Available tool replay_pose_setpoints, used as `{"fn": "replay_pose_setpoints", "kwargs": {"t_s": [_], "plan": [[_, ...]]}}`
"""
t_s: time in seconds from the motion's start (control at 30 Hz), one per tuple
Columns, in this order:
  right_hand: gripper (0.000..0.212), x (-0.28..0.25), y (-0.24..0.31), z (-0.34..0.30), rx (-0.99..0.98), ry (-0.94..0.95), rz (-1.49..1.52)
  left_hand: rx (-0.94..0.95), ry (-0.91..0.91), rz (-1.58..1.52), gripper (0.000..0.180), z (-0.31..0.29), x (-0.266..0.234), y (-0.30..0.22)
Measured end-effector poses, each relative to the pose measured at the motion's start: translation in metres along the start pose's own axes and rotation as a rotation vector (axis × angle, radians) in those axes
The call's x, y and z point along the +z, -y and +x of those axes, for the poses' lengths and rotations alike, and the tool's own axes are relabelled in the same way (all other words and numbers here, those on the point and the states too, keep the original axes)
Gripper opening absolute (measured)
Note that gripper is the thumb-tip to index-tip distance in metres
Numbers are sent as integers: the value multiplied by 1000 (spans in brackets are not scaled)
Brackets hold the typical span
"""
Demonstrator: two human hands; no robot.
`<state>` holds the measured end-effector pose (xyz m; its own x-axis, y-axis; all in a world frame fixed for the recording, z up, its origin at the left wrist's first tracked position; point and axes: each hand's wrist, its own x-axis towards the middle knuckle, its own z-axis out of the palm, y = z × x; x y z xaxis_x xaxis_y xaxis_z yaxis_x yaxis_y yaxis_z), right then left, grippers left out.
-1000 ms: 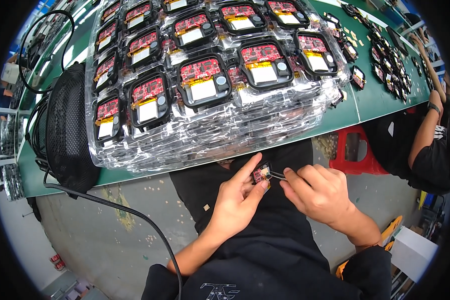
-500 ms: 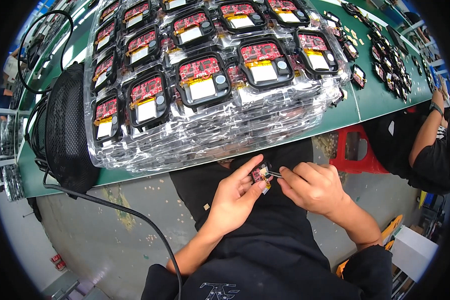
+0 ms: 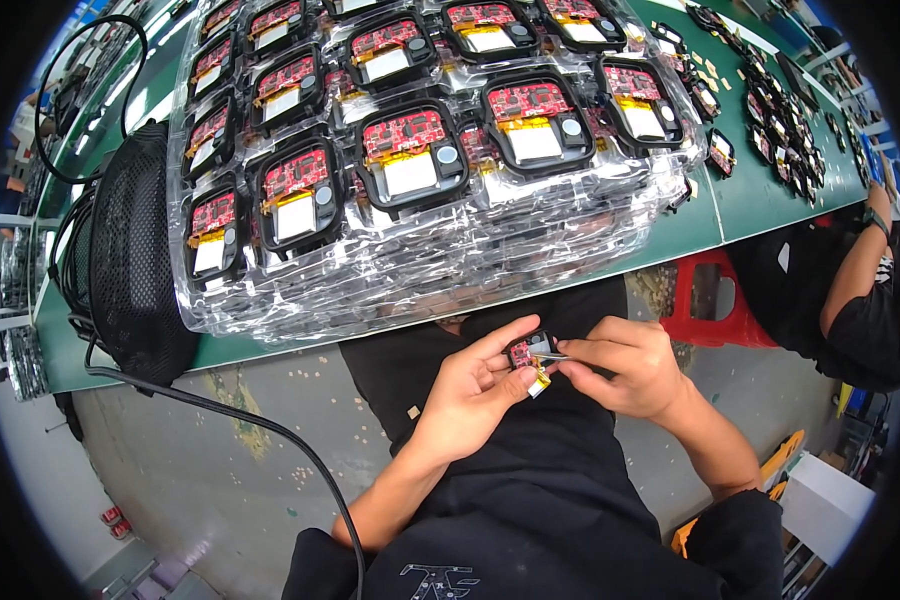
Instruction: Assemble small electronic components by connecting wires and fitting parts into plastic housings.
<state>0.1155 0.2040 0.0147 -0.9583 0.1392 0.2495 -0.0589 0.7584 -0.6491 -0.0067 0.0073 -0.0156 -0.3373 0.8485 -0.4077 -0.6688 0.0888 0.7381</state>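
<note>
My left hand holds a small black module with a red circuit board over my lap, thumb and fingers pinching it. My right hand pinches a thin metal tool whose tip lies on the module. A bit of yellow tape hangs under the module. Just above my hands, a tall stack of clear plastic trays sits on the green table. The top tray holds several black modules with red boards.
A black mesh bag stands at the table's left end, with a black cable running down past my left arm. Loose small modules lie at the table's right. Another person's arm and a red stool are at right.
Both hands stay together over my lap. My left thumb has stretched out over the module and the right hand's tool has settled on its top edge.
</note>
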Motion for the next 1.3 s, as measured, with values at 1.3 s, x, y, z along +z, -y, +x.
{"fn": "replay_pose_setpoints", "kwargs": {"t_s": [1.3], "plan": [[20,0,7,4,43,29,-127,47,-87,76,54,0,-1,-6]]}}
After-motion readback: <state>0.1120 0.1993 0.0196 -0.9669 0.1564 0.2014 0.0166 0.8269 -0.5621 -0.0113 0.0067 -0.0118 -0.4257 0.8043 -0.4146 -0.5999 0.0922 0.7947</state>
